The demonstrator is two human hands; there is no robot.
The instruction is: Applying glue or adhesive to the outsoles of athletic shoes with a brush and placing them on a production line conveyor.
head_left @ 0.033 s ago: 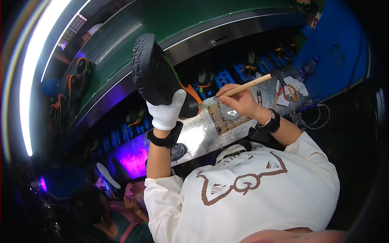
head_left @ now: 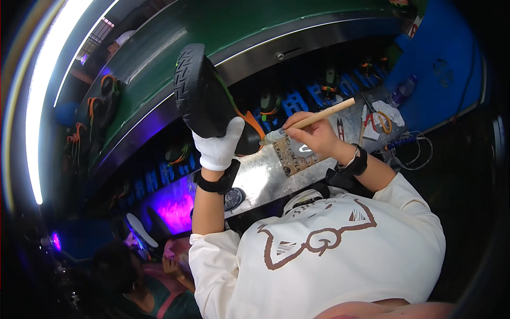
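My left hand (head_left: 217, 148), in a white glove, grips a black shoe (head_left: 204, 95) with a treaded sole and orange trim. The shoe is tilted up, its sole facing left. In my bare right hand (head_left: 313, 135) is a brush (head_left: 325, 112) with a pale wooden handle, pinched between the fingers. The brush's pale head reaches the orange trim (head_left: 251, 123) near the shoe's heel; whether it touches is hard to tell. Below the brush, a brown printed sheet (head_left: 297, 158) lies on the metal bench (head_left: 255, 183).
Red-handled pliers (head_left: 370, 118), orange-handled scissors (head_left: 384, 123) and white cloth lie at the bench's right, near a purple bottle (head_left: 405, 89). A green conveyor (head_left: 244, 24) carrying shoes runs beyond. A round dark dish (head_left: 234, 198) sits near my left wrist. Another person (head_left: 159, 287) sits lower left.
The brush head has shifted slightly left and down along the orange trim, my right hand moving a little with it. My left hand and the shoe look almost still.
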